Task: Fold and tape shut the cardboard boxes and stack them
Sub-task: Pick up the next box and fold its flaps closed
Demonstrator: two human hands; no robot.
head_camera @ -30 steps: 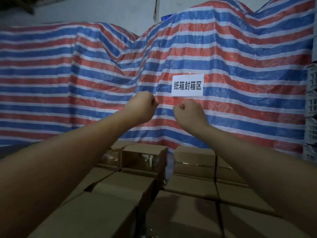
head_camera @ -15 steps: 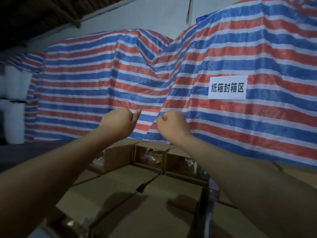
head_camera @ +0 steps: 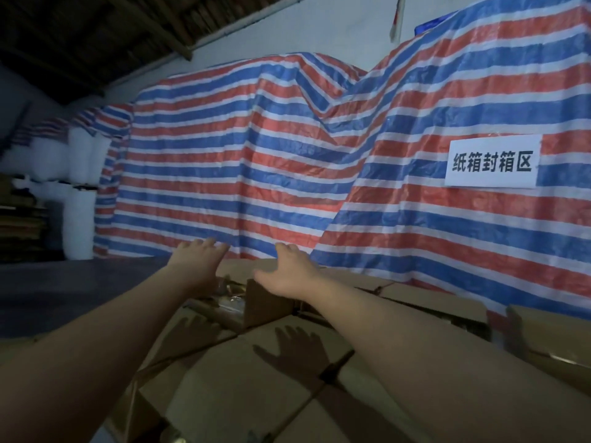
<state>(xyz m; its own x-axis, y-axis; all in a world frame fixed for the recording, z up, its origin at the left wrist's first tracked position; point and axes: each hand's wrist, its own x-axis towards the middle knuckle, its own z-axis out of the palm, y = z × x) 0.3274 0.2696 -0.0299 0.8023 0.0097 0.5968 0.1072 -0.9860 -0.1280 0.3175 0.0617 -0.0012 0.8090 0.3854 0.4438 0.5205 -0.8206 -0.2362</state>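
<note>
Reaching for the far box

We stretch our left hand and right hand out, fingers straight and spread, holding nothing, over the open box at the far edge of the stack of boxes, by the tarp. We judge the cardboard light and stiff but easily creased; best taken by the flap edges, folded inward.

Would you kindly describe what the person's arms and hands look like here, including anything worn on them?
Both arms are bare along all that shows, with no sleeve in view. The left hand and the right hand wear no gloves, and no watch, ring or bracelet is visible. The dim light hides finer detail such as the nails.
</note>
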